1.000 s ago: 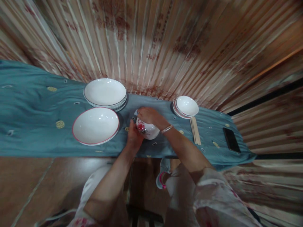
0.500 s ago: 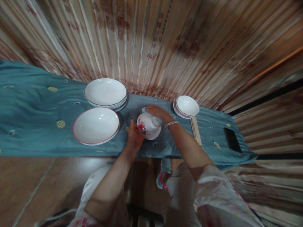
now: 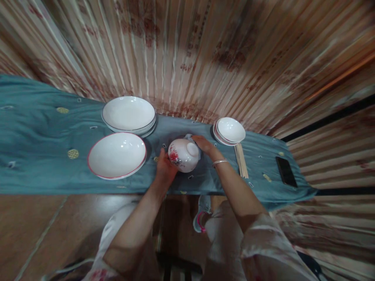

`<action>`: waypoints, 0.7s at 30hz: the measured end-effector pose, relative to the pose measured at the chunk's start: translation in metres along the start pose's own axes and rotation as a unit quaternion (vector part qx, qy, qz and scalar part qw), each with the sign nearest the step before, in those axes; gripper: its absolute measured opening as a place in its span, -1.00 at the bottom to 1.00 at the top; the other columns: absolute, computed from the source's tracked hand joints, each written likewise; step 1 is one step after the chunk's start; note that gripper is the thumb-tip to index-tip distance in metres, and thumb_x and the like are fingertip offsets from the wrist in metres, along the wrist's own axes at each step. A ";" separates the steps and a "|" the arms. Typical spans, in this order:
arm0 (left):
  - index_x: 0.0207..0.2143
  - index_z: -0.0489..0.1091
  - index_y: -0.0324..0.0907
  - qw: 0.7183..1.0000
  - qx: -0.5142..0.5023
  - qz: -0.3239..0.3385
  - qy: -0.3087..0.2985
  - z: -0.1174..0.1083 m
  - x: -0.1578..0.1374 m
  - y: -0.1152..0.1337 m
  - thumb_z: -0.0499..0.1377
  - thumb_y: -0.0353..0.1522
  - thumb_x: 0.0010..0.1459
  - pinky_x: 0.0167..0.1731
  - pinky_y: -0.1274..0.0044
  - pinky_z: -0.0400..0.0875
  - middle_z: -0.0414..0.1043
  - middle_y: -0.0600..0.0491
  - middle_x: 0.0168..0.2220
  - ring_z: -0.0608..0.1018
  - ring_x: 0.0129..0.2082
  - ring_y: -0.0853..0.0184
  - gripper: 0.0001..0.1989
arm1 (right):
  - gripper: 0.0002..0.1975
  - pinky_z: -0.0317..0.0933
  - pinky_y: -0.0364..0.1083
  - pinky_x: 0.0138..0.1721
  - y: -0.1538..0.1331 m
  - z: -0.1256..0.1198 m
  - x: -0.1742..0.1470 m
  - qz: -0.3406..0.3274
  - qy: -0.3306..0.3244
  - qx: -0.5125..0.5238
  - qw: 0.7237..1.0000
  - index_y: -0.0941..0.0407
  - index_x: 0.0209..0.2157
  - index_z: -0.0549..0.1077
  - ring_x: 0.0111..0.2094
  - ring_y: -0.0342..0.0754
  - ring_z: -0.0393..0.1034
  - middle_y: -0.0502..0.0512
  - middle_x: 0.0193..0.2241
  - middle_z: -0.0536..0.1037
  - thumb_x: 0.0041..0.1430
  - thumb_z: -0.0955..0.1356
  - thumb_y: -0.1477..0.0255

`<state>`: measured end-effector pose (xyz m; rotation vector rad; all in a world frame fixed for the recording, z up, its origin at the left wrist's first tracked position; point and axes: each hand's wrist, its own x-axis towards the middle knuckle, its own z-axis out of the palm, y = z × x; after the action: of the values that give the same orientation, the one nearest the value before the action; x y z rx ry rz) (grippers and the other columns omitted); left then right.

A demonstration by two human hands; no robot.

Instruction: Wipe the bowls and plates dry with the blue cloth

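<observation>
A white bowl (image 3: 183,155) with a red flower print is tilted on its side above the cloth, its foot turned up and to the right. My left hand (image 3: 166,170) grips it from the left, thumb up along the side and the other fingers hidden beneath. On the far right side of the bowl, my right hand (image 3: 202,143) presses a pale bluish cloth (image 3: 188,136) against it, fingers closed. Most of that cloth is hidden behind the bowl and the hand.
Left of the bowl stand a stack of white plates (image 3: 129,113) and a red-rimmed dish (image 3: 117,156). Small stacked bowls (image 3: 231,130), wooden chopsticks (image 3: 241,160) and a black phone (image 3: 286,171) lie to the right. A teal tablecloth (image 3: 43,156) covers the narrow table; a pleated curtain (image 3: 175,58) hangs behind.
My right hand has slid with the cloth from the bowl's far top edge rightward round its side, uncovering the foot. The bowl has turned slightly; my left hand keeps its grip.
</observation>
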<state>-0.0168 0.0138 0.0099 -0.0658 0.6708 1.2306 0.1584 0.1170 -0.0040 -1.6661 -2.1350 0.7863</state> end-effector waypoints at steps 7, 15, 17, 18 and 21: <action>0.03 0.42 -0.28 1.000 0.009 -0.021 0.004 -0.001 0.000 -0.001 -0.17 -0.14 0.37 0.12 0.22 0.33 0.59 -0.17 -0.12 0.49 0.11 0.06 -0.47 | -0.68 0.26 0.03 0.07 0.011 0.011 -0.026 0.070 0.096 0.167 0.979 0.14 -0.37 0.55 -0.15 -0.01 0.47 0.09 -0.26 0.64 0.29 0.21 0.37; 0.15 0.31 -0.37 0.999 0.000 -0.017 0.035 0.006 -0.004 0.001 -0.18 -0.16 0.38 0.14 0.24 0.33 0.57 -0.20 -0.07 0.48 0.13 0.07 -0.44 | -0.57 0.27 0.09 0.06 0.017 0.036 -0.060 0.123 0.202 0.251 0.939 0.18 -0.28 0.55 -0.14 0.05 0.47 0.16 -0.25 0.63 0.28 0.21 0.16; 0.18 0.28 -0.36 0.999 -0.005 -0.019 0.030 0.004 -0.004 0.002 -0.19 -0.16 0.38 0.12 0.23 0.35 0.56 -0.20 -0.05 0.48 0.13 0.06 -0.43 | -0.53 0.26 0.10 0.08 0.017 0.044 -0.067 0.110 0.228 0.244 0.936 0.20 -0.26 0.55 -0.12 0.07 0.47 0.21 -0.22 0.62 0.28 0.19 0.13; 0.19 0.27 -0.36 0.999 -0.008 -0.020 0.026 0.004 -0.003 0.001 -0.19 -0.16 0.38 0.12 0.21 0.35 0.56 -0.21 -0.05 0.48 0.13 0.05 -0.43 | -0.51 0.26 0.10 0.09 0.017 0.048 -0.070 0.104 0.241 0.239 0.935 0.21 -0.24 0.55 -0.10 0.07 0.47 0.23 -0.21 0.62 0.28 0.18 0.11; 0.22 0.23 -0.37 0.999 -0.021 -0.022 0.015 0.002 -0.002 0.001 -0.15 -0.16 0.37 0.12 0.18 0.34 0.55 -0.23 -0.03 0.48 0.12 0.03 -0.43 | -0.46 0.23 0.10 0.13 0.016 0.060 -0.081 0.102 0.272 0.232 0.928 0.20 -0.13 0.53 -0.01 0.09 0.44 0.27 -0.12 0.60 0.28 0.17 0.06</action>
<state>-0.0172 0.0132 0.0133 -0.1346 0.6667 1.2032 0.1591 0.0287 -0.0550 -1.6135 -1.2968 0.7066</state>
